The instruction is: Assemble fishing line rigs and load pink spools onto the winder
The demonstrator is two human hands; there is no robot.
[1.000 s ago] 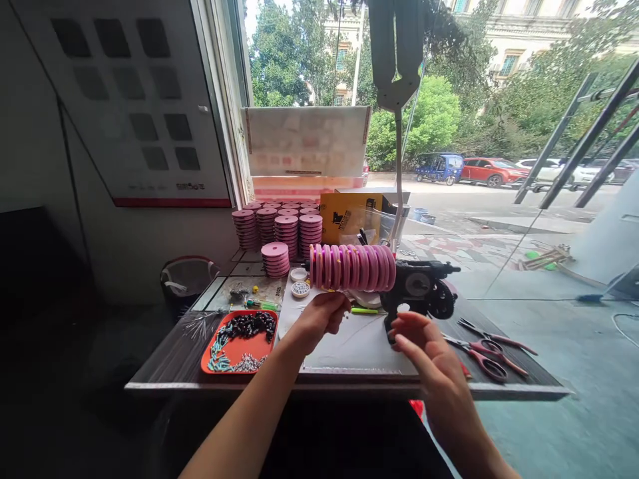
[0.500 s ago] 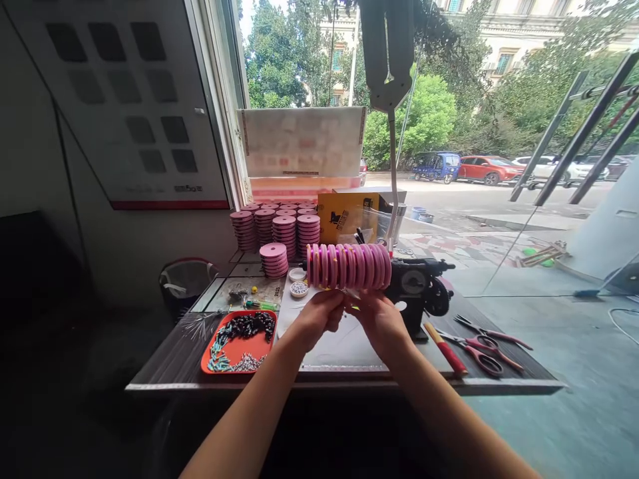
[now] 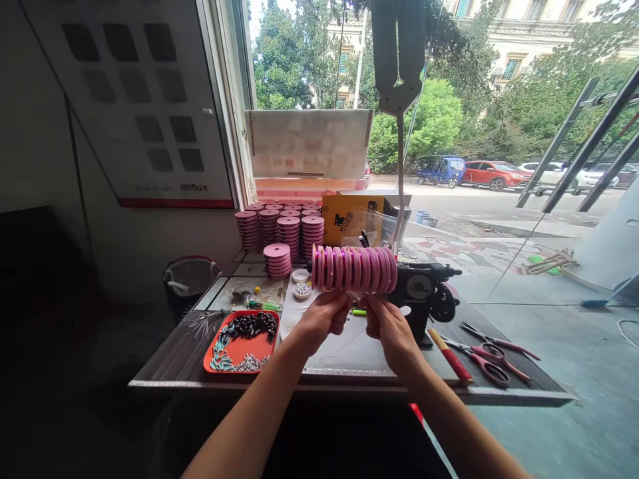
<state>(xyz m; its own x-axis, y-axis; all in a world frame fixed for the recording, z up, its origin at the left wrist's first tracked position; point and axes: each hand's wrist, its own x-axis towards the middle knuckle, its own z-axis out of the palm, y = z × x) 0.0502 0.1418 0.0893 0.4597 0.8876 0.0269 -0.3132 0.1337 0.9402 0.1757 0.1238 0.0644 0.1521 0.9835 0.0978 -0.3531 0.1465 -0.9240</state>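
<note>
My left hand [image 3: 327, 317] is closed in a pinch just below a row of pink spools [image 3: 354, 269] mounted on a black winding machine [image 3: 424, 287]. My right hand [image 3: 387, 324] is pinched beside it, a short gap to the right. Whatever lies between the fingertips is too fine to make out. A bright green piece [image 3: 359, 312] shows on the white board [image 3: 339, 356] between the hands. Left of the spools, a small round dish [image 3: 301, 291] holds silvery beads, with a white lid-like dish [image 3: 300, 275] behind it.
A red tray [image 3: 244, 342] of dark and striped small parts lies at left. Stacked pink spools [image 3: 277, 261] and a yellow box [image 3: 349, 216] stand behind. Right of the machine lie a red-and-yellow stick [image 3: 450, 358], scissors [image 3: 486, 362] and pliers [image 3: 499, 339].
My right hand has drawn its fingers together into a pinch, and the green piece between the hands shows more clearly. The whole view has shifted slightly.
</note>
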